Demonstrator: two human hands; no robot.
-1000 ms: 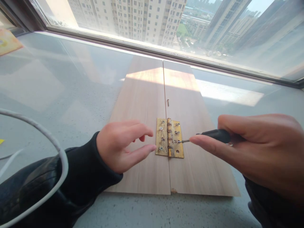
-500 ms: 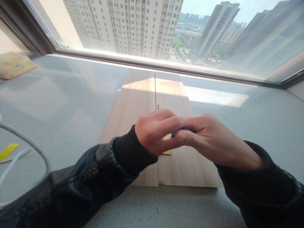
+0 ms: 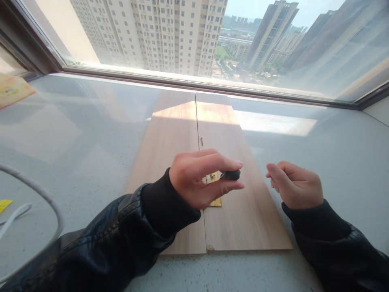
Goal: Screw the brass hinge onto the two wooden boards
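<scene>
My left hand [image 3: 193, 176] is closed in a pinch, thumb and fingers on a small dark round piece [image 3: 232, 175] whose exact kind I cannot make out. It hovers over a brass hinge [image 3: 216, 202], hiding much of it. The hinge lies at the seam between a left wooden board [image 3: 170, 134] and a right wooden board [image 3: 246, 219]. Small screws [image 3: 212, 176] show on the hinge plate. Farther up the seam lies a loose screw [image 3: 201, 141]. Off the right board's edge, my right hand [image 3: 298, 184] is closed, fingers pressed together; anything inside is hidden.
The boards rest on a speckled pale windowsill [image 3: 100, 162] beneath a large window with a dark frame [image 3: 146, 79]. At left are a thick grey-white cable [image 3: 45, 194], a yellow strip [image 3: 4, 205] and a yellowish packet [image 3: 13, 90].
My right hand has moved away to the right, from touching my left hand to apart from it. The dark piece stays in my left hand. The view has shifted slightly.
</scene>
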